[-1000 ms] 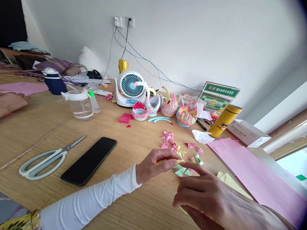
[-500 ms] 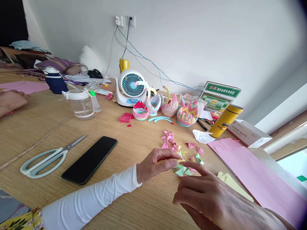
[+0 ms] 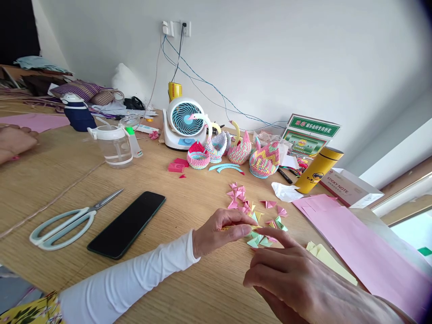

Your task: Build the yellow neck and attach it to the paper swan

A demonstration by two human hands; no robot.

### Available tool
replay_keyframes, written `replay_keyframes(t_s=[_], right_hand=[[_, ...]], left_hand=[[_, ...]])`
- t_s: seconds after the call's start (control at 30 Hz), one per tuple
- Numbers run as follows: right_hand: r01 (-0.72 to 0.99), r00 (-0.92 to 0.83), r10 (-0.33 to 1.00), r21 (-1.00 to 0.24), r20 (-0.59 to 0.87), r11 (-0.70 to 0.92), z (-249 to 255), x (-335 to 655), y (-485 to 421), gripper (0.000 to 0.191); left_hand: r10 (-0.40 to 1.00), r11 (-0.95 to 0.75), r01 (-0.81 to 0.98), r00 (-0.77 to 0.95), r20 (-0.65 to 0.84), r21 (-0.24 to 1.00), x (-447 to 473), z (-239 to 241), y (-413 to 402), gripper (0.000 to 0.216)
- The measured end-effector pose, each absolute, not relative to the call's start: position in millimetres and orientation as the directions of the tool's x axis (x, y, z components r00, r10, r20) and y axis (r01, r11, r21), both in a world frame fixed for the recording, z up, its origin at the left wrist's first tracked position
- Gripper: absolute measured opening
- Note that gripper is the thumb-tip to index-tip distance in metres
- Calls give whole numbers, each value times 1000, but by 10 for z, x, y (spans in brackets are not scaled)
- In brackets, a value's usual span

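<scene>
Between the thumb and fingers of my left hand [image 3: 216,233] is a small folded piece of yellow paper [image 3: 257,227], mostly covered by the fingers. My right hand [image 3: 286,272] meets it from the right, index fingertip at the paper's end and the other fingers curled; its thumb is hidden. Just beyond and beneath the hands lie folded pink paper triangles [image 3: 237,192] and green paper triangles [image 3: 259,240], with a few yellow ones among them. A stack of pale yellow paper strips [image 3: 329,261] rests beside my right hand, partly behind it.
Several folded-paper swans [image 3: 265,159] stand before a small fan [image 3: 186,119]. Scissors [image 3: 64,228] and a phone [image 3: 127,225] lie on the left, near a water jug [image 3: 113,148]. Pink sheets [image 3: 357,243], a yellow flask [image 3: 319,171] and a box [image 3: 349,186] are right. Another person's hand [image 3: 16,141] rests far left.
Hardly anything differs. Both my hands keep their place at the yellow paper; the whole view has shifted very slightly.
</scene>
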State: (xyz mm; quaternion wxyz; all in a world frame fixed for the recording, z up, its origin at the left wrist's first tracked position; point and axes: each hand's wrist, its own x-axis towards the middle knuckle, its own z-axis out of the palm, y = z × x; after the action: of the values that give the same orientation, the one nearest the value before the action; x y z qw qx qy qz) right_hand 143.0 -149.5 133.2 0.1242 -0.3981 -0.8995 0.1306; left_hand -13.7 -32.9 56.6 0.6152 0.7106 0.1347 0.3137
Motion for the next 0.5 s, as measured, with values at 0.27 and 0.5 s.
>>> replay_keyframes(t_s=[0.27,0.5], right_hand=[[687,-653,749,-327,114,649,1326,1434,-1490,27],[708,-642,762,-315,88,632,1327,1415,-1504,26]], left_hand=[[584,-215,-169,767,265,962,-133,568,-333,38],[585,-214,-167,767,263,962,-140,564,-329,40]])
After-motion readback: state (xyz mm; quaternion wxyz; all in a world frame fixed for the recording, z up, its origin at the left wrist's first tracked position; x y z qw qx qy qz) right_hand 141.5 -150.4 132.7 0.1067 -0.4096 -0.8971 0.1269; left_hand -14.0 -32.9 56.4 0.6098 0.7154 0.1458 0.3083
